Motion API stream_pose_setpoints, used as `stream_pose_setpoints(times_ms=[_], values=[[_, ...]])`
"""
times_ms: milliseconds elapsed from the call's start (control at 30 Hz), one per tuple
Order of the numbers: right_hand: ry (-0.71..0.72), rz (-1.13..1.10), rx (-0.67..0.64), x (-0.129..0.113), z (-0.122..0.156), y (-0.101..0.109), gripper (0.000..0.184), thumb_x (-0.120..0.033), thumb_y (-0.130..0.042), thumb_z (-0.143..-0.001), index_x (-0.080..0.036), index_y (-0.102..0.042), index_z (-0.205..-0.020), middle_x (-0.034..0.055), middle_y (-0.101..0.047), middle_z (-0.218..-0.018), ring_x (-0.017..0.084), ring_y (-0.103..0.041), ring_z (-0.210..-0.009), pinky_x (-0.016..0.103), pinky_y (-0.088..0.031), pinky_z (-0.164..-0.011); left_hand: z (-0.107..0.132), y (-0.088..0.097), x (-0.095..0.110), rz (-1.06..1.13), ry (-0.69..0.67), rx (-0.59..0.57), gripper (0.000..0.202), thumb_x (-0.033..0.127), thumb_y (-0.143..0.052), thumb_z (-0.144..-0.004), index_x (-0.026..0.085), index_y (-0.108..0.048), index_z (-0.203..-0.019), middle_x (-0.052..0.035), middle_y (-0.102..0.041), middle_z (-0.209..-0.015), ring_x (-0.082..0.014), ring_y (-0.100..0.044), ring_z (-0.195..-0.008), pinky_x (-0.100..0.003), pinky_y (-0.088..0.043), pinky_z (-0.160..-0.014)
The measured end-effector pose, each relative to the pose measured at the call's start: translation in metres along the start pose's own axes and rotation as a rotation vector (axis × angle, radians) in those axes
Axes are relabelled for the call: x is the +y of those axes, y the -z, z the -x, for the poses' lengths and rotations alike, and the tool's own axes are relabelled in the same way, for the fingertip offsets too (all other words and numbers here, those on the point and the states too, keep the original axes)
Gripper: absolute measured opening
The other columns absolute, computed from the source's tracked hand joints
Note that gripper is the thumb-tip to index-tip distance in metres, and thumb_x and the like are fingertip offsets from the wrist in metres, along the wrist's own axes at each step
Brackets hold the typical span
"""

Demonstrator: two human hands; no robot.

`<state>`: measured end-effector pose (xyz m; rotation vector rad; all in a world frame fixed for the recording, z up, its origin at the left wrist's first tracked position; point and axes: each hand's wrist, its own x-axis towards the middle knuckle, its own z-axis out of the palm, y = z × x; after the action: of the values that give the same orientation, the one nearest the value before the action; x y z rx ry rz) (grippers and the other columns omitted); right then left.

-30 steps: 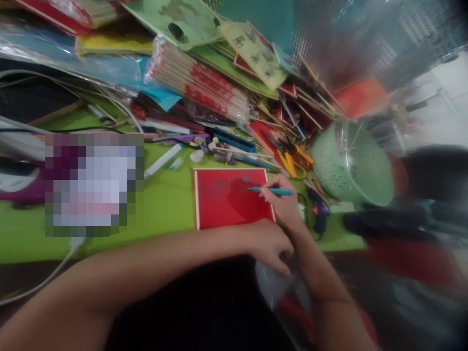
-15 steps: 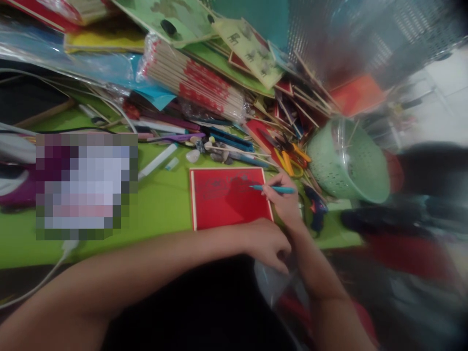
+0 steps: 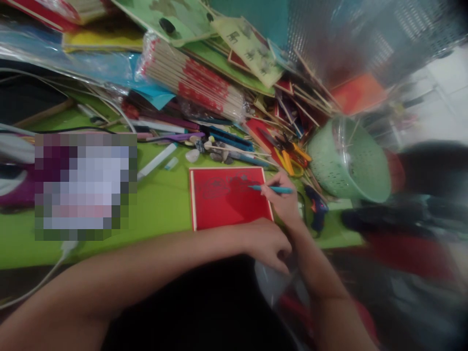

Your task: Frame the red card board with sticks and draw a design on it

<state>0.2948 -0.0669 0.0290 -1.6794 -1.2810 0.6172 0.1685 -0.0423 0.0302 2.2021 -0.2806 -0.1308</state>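
A teal pen [image 3: 280, 189] is gripped in my right hand [image 3: 285, 200], its tip at the red panel [image 3: 215, 212] near the panel's upper right. Faint dark line drawings run along the upper part of this panel, which has pale strips on its edges. My left hand [image 3: 268, 243] lies across the panel's lower edge with loosely curled fingers, and nothing shows in it. Its wrist is close to my right forearm. Part of the panel's lower edge is hidden by my left forearm.
Beyond the panel lie small stones [image 3: 219, 154], a blue cutter [image 3: 228, 138], orange-handled pliers [image 3: 287, 160] and bundled wooden sticks [image 3: 190, 78]. A green basket [image 3: 347, 165] and a glue gun [image 3: 317, 209] stand to the right. A blurred-out device [image 3: 87, 187] with a white cable is left.
The pen and my right hand have shifted very slightly left. My left hand and the panel stay where they were.
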Motion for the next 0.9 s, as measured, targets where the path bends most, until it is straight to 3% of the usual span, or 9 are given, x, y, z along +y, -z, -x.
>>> stream_pose_setpoints(times_ms=[300, 567, 900], values=[[0.004, -0.009, 0.002, -0.0013, -0.0002, -0.0014, 0.012, -0.028, -0.073, -0.085, -0.024, -0.063, -0.079, -0.0053, -0.066, -0.068, 0.014, -0.061, -0.061, 0.028, -0.048, -0.059, -0.0005, -0.0023, -0.0011, 0.004, -0.011, 0.025, 0.028, 0.052, -0.073, -0.089, 0.024, -0.077, -0.088, 0.0028, -0.074, -0.079, -0.014, -0.061, -0.069, -0.027, -0.034, -0.055], [0.009, 0.0, 0.094, -0.0045, -0.0006, 0.0033, 0.015, -0.025, -0.07, -0.084, -0.023, -0.058, -0.074, -0.0059, -0.06, -0.064, 0.012, -0.055, -0.057, 0.028, -0.046, -0.059, 0.0014, -0.0011, -0.0002, -0.007, -0.015, 0.036, 0.028, 0.051, -0.073, -0.09, 0.024, -0.078, -0.089, 0.0016, -0.076, -0.081, -0.0136, -0.062, -0.07, -0.027, -0.033, -0.055], [-0.003, 0.011, 0.037, -0.0014, -0.0002, 0.0033, 0.014, -0.028, -0.07, -0.086, -0.024, -0.06, -0.078, -0.0049, -0.063, -0.068, 0.013, -0.057, -0.062, 0.029, -0.045, -0.061, 0.0014, -0.0002, 0.0005, -0.008, -0.007, 0.018, 0.028, 0.051, -0.072, -0.09, 0.024, -0.078, -0.09, 0.0021, -0.075, -0.081, -0.0138, -0.062, -0.071, -0.027, -0.034, -0.056]])
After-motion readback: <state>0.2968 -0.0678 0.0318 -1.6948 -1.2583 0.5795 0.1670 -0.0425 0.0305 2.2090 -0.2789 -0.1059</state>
